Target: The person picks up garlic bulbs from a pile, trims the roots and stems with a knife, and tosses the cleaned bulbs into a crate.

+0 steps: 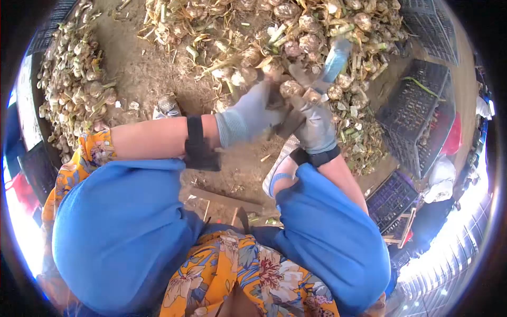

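My left hand [256, 113], in a grey-white knit glove with a dirty palm, reaches in from the left. Its fingers are smeared by motion and meet my right hand near a garlic bulb [291, 89]. My right hand [317, 124], gloved alike, has its fingers curled closed; what lies in them is partly hidden by the gloves. Just beyond its fingertips is a blurred blue object [336, 61] with a greyish part, whose kind I cannot make out. A big garlic heap [309, 24], with stalks and dry leaves, lies directly beyond both hands.
Another row of garlic [74, 79] runs along the left. Dark plastic crates [414, 98] stand at the right, with a smaller crate [392, 201] nearer me. Leaf scraps [362, 140] lie on the dirt floor [137, 58]. My blue-covered knees flank the hands.
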A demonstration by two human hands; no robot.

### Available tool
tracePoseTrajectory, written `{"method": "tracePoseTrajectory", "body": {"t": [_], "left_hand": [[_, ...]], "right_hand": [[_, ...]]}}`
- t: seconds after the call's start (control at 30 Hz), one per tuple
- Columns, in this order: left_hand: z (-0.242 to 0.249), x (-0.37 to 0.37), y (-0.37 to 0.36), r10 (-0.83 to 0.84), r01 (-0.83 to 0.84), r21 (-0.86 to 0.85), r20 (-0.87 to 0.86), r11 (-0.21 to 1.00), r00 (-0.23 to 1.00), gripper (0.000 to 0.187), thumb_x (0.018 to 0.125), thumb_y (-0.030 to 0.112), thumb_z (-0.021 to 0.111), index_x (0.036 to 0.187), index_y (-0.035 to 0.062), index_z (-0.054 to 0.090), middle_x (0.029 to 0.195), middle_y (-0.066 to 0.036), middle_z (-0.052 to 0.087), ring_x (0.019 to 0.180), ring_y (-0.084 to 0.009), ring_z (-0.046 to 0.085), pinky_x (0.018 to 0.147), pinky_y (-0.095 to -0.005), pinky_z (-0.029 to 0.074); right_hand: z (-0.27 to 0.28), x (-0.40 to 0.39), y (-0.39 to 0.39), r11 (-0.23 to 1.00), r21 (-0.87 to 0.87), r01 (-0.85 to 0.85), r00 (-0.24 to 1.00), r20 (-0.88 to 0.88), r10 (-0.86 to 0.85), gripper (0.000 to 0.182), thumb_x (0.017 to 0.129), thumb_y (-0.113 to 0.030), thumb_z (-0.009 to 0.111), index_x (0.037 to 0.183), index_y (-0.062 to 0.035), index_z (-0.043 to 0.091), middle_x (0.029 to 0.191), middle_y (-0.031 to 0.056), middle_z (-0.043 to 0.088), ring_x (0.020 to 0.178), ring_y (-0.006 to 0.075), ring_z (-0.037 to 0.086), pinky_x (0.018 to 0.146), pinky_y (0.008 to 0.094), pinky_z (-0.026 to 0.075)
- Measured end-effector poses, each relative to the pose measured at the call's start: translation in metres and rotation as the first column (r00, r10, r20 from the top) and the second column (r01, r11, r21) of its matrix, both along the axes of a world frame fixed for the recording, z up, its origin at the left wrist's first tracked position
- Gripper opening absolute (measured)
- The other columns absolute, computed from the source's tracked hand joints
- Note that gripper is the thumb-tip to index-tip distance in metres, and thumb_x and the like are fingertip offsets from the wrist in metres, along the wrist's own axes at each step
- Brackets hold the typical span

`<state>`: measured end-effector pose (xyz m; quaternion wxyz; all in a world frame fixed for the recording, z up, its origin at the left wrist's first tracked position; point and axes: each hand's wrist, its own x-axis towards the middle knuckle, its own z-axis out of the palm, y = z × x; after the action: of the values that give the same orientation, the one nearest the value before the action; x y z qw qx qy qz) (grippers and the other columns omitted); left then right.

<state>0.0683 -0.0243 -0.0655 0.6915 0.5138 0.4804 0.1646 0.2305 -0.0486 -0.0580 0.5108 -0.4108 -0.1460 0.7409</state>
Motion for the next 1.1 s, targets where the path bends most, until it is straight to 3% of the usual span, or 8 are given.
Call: {"method": "tracePoseTrajectory", "body": {"t": [0.17,0.37,0.43,0.5,0.63,0.7,0.93,1.1], "left_hand": [[-0.03,0.008,-0.015,0.02,0.026,-0.3,0.152,0.954,0.988,0.072,0.077,0.008,0.072,0.136,-0.0059,0.034,0.111,-0.01,0.06,0.101,-0.0176,0.055,0.087,-0.0315,0.048],[-0.027,0.006,-0.005,-0.231,0.272,0.16,-0.236,0.949,0.944,0.069,0.076,0.008,0.07,0.138,0.0044,0.04,0.129,-0.018,0.048,0.117,-0.0268,0.052,0.1,-0.0336,0.042],[-0.04,0.002,0.007,-0.249,0.299,0.304,-0.191,0.905,0.949,0.064,0.076,0.007,0.067,0.135,0.0065,0.044,0.134,-0.02,0.044,0.118,-0.0335,0.052,0.099,-0.0379,0.045],[-0.053,0.01,0.02,-0.366,0.585,0.577,-0.459,0.569,0.809,0.066,0.075,0.009,0.067,0.136,0.0049,0.044,0.138,-0.023,0.041,0.115,-0.0368,0.053,0.092,-0.0413,0.05],[-0.045,0.039,0.051,-0.478,0.927,0.336,-0.794,0.168,0.375,0.066,0.074,0.005,0.065,0.137,0.0062,0.043,0.139,-0.017,0.043,0.108,-0.0314,0.058,0.087,-0.0441,0.052],[-0.09,0.048,0.052,-0.35,0.862,0.497,-0.794,0.1,0.498,0.051,0.076,0.011,0.064,0.126,0.007,0.057,0.124,-0.014,0.055,0.102,-0.0277,0.061,0.077,-0.0412,0.053],[-0.082,0.051,0.044,-0.217,0.918,0.366,-0.919,-0.151,0.33,0.011,0.073,0.019,0.067,0.064,0.0144,0.07,0.079,-0.004,0.064,0.077,-0.0216,0.065,0.063,-0.0372,0.049],[-0.078,0.029,0.033,-0.365,0.86,0.506,-0.814,-0.064,0.452,0.015,0.073,0.021,0.069,0.086,0.0128,0.07,0.084,-0.011,0.066,0.077,-0.0261,0.066,0.064,-0.0382,0.049]], "right_hand": [[-0.028,0.005,-0.027,0.994,-0.051,-0.098,0.964,0.243,0.108,0.05,0.085,-0.001,0.061,0.133,-0.0001,0.048,0.11,0.0051,0.063,0.095,0.0121,0.06,0.081,0.0255,0.051],[-0.01,0.071,-0.024,0.992,0.094,-0.081,0.715,0.699,-0.008,0.046,0.087,-0.012,0.065,0.13,0.0008,0.052,0.114,0.007,0.062,0.101,0.0148,0.06,0.085,0.0275,0.049],[0.02,0.134,-0.032,0.963,0.167,-0.213,0.224,0.967,-0.118,0.045,0.091,-0.018,0.064,0.13,0.0006,0.05,0.111,0.0095,0.061,0.098,0.018,0.061,0.083,0.0303,0.053],[0.072,0.18,-0.029,0.951,0.306,0.048,0.438,0.849,-0.295,0.044,0.092,-0.019,0.063,0.129,0.0004,0.049,0.112,0.0144,0.061,0.091,0.0233,0.064,0.075,0.0371,0.059],[0.138,0.331,-0.04,0.943,0.329,0.052,-0.257,0.917,-0.306,0.045,0.091,-0.019,0.062,0.131,-0.0023,0.049,0.114,0.0139,0.06,0.092,0.0201,0.062,0.077,0.0323,0.056],[0.147,0.367,-0.042,0.97,0.238,0.043,-0.493,0.85,-0.187,0.046,0.091,-0.018,0.062,0.133,-0.0036,0.049,0.116,0.0136,0.06,0.092,0.0185,0.06,0.078,0.03,0.054],[0.064,0.137,-0.014,0.987,-0.122,-0.107,0.452,0.878,0.158,0.055,0.084,-0.011,0.063,0.138,-0.0074,0.049,0.124,0.0125,0.059,0.095,0.0106,0.055,0.075,0.0203,0.047],[-0.05,0.052,-0.037,0.949,-0.067,-0.309,0.787,0.543,0.294,0.054,0.08,0.001,0.061,0.133,-0.0042,0.051,0.133,0.0085,0.056,0.114,0.0147,0.054,0.091,0.0241,0.046]]}}
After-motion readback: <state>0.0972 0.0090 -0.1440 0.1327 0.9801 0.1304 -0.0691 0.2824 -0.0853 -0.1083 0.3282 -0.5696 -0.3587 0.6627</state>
